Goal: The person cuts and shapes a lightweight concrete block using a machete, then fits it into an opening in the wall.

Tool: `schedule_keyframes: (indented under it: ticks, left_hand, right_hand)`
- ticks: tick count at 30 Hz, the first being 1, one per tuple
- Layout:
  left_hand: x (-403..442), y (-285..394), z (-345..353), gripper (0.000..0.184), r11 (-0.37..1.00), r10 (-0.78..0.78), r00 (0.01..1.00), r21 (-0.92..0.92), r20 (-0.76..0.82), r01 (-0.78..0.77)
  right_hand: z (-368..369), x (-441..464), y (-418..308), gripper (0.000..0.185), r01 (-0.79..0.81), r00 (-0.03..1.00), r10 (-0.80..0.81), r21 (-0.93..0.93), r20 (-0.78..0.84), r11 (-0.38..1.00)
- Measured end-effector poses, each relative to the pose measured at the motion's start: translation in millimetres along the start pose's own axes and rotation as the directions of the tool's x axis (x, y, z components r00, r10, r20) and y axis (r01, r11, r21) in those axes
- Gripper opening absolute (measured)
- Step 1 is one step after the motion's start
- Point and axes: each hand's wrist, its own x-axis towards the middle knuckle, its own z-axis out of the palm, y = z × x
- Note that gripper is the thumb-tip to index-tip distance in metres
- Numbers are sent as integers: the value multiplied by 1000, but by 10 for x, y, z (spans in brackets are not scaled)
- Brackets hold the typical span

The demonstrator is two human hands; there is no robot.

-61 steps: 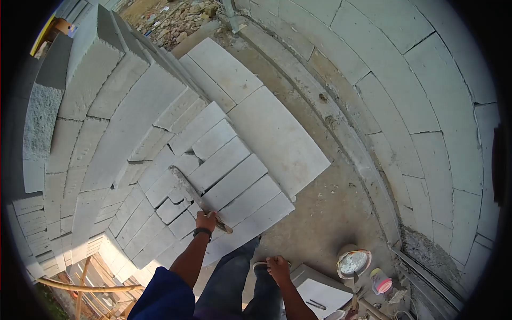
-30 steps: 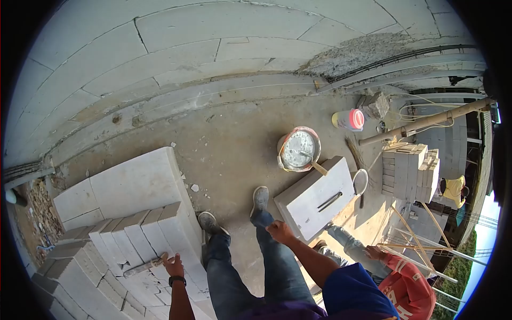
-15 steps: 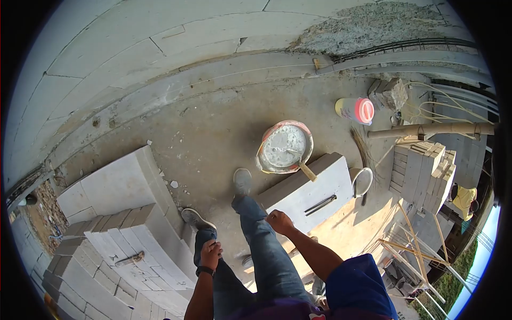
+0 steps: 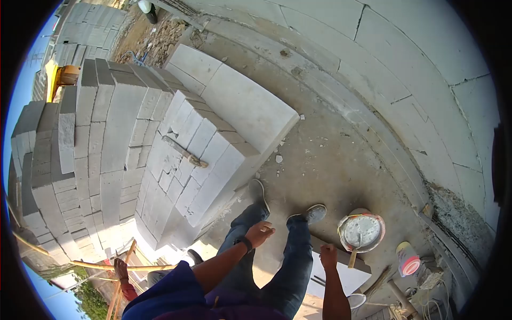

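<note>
My left hand, with a dark band at the wrist, hangs over my left leg. Its fingers are loosely bent and somewhat apart, and I see nothing in them. Near my right knee, my right hand is curled into a fist, with no object visible in it. It is closest to a bucket of pale wet mix with a wooden-handled tool standing in it. Left of my hands rises a stack of light grey blocks. On it lies a long greyish tool with a wrapped handle.
A pale block wall curves along the far side. A pale slab lies beside the mix bucket. A red-lidded pail stands farther right. Another person's hand touches wooden poles at lower left; a white-helmeted person is far off.
My view has swung left, bringing the block stack nearer the middle and shifting the mix bucket to the right. My left foot and left hand stand closer to the stack.
</note>
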Motion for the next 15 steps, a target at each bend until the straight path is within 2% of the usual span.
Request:
schedule_keyframes:
  ticks: [3,4,6,7,8,9,11,12,14,15]
  left_hand:
    - [138,-468,-386,57,995,17,998,-95,-63,-23]
    - [160,-554,-544,58,991,10,995,-134,-101,-23]
    - [149,-814,-854,61,977,-29,986,-214,-166,-7]
    - [179,-1004,-1018,63,987,-1,959,-152,-282,-44]
    - [206,-1222,-1158,64,994,18,921,-91,-388,-58]
    - [218,-1405,-1309,66,998,38,873,-28,-486,-59]
    - [124,-1495,-1721,68,967,-137,818,-253,-559,-10]
    - [148,-1671,-1876,70,961,-165,753,-276,-638,-23]
    - [265,-2143,-2150,74,962,-215,594,-274,-775,-10]
    - [334,-2411,-2261,76,968,-230,505,-251,-832,28]
  right_hand:
    - [98,231,-356,24,14,999,-25,-289,-36,957]
    - [164,418,-336,23,12,1000,-16,-262,-12,965]
    - [368,505,-974,23,114,993,-115,-382,21,917]
    - [525,532,-1293,23,157,987,-153,-441,46,883]
    - [741,518,-1631,24,319,943,-319,-519,92,793]
    - [1010,509,-2025,25,333,941,-315,-511,124,793]
    - [1609,653,-2593,25,380,925,-319,-456,207,805]
    - [1909,782,-2805,25,411,908,-331,-405,255,817]
    - [2570,857,-3445,30,454,890,-372,-421,265,786]
    - [2885,891,-3715,37,521,853,-460,-446,247,727]
